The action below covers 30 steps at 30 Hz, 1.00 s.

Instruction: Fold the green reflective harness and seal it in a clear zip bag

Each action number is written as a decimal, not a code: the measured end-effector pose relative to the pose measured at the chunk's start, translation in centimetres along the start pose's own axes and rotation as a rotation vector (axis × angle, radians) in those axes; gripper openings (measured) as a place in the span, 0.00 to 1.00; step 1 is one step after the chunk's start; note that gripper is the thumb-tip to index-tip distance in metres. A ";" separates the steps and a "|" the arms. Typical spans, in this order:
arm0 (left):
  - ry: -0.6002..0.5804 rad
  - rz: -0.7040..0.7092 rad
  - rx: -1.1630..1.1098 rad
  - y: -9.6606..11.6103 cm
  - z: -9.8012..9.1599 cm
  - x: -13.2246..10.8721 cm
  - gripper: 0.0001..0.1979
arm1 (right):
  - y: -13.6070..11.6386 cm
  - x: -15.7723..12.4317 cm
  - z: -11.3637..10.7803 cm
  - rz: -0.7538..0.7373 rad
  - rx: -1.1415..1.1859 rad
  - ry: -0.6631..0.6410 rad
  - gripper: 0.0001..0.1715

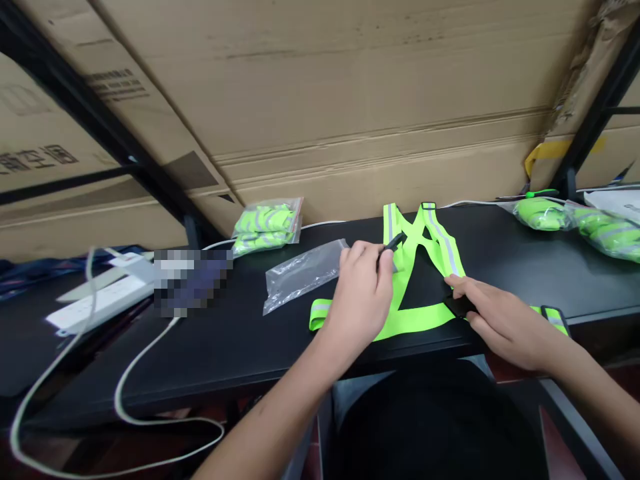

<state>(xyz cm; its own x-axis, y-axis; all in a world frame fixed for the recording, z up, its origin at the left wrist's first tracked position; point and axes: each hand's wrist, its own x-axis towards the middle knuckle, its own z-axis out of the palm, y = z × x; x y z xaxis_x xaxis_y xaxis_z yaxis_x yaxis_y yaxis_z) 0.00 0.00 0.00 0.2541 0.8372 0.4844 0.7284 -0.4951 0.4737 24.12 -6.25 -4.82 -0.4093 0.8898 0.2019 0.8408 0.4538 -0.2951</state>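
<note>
While the left hand (357, 297) is pinching a black plastic buckle (395, 243), the right hand (510, 323) is pinching a light, floppy neon-yellow strap vest (417, 320) at three o'clock.

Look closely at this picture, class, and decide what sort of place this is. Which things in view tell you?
Probably a packing or storage area, such as a warehouse corner: large cardboard cartons stand behind a black table, which holds bagged neon-yellow reflective vests.
</note>
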 end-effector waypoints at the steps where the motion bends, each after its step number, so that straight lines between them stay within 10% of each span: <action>1: 0.041 0.003 0.018 0.6 0.2 0.1 0.16 | 0.0 0.0 0.0 0.001 0.000 -0.004 0.15; 5: 0.129 0.146 0.074 2.6 2.1 -0.9 0.17 | 0.0 0.0 0.1 -0.004 0.009 0.019 0.18; 11: -0.310 0.327 0.173 2.5 4.6 -3.4 0.17 | 0.1 0.1 0.3 0.019 0.068 0.078 0.24; 15: -0.399 0.345 0.208 1.2 3.8 -3.7 0.18 | 0.2 0.0 0.4 0.039 0.086 0.089 0.24; 30: -0.415 0.256 -0.089 0.1 3.1 -4.0 0.18 | 0.3 -0.1 0.3 0.112 0.107 0.064 0.19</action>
<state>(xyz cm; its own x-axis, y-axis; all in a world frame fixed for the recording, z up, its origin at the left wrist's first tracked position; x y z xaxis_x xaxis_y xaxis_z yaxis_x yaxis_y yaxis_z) 1.00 -2.67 -4.14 0.6629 0.6989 0.2686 0.5566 -0.6999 0.4476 24.25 -6.16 -5.21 -0.2886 0.9319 0.2198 0.8363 0.3571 -0.4161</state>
